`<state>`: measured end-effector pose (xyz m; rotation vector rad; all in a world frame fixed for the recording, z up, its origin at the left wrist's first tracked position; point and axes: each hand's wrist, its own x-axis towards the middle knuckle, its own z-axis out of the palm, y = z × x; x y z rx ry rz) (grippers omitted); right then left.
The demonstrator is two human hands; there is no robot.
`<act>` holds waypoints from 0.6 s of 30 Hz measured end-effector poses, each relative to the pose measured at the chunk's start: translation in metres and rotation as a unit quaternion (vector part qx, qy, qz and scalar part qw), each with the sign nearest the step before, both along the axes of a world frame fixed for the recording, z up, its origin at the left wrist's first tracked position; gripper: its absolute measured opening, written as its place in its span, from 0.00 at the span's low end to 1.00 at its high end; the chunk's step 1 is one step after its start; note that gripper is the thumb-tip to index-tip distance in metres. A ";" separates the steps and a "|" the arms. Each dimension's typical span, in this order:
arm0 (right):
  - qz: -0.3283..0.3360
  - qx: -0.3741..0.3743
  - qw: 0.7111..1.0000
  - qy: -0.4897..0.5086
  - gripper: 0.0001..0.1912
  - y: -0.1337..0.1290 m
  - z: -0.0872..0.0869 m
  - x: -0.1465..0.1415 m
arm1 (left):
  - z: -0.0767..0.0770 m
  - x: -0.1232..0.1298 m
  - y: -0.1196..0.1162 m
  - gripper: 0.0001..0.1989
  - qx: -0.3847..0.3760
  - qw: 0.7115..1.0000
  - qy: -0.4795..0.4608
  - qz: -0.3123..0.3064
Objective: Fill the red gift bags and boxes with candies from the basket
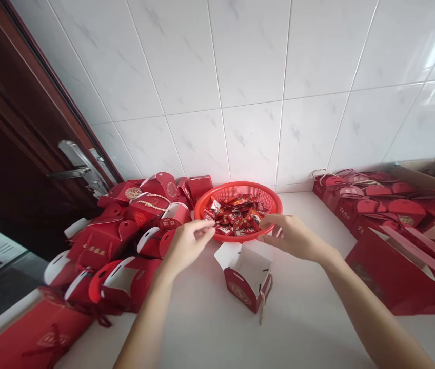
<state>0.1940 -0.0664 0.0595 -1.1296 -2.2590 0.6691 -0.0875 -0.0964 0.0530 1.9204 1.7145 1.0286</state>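
A red plastic basket point(240, 187) holds many red-wrapped sweets point(238, 218) and stands against the wall. My left hand point(192, 238) is at the basket's front left rim, thumb and fingertips close together around something too small to make out. At the front right rim is my right hand point(287, 236), its fingers curled and thumb apart, with nothing visible between them. An open red box point(240, 289) with a white inside and a twine handle stands on the white table just in front of the basket, between my forearms. Neither hand touches this box.
Many red gift boxes point(94, 246) are heaped on the left. Rows of red boxes point(375, 205) stand on the right, with larger red boxes point(398, 277) nearer. A tiled wall rises behind; a dark door with a metal handle point(82, 166) is at the left.
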 end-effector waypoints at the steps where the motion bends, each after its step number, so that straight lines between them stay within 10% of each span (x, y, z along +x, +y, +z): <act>1: 0.009 -0.003 1.000 0.028 0.08 0.006 0.000 -0.003 | 0.003 -0.001 0.013 0.18 0.018 1.000 0.021 -0.001; 6: 0.032 0.010 0.989 0.143 0.08 0.046 -0.007 -0.025 | 0.005 0.001 0.084 0.19 -0.090 0.986 0.106 -0.097; 10: 0.014 -0.012 0.981 0.193 0.05 0.082 -0.023 -0.045 | -0.005 0.008 0.116 0.20 -0.250 0.922 0.216 -0.203; 18: -0.005 -0.041 0.976 0.212 0.05 0.106 -0.058 -0.058 | -0.027 0.014 0.124 0.09 -0.178 0.949 0.223 -0.137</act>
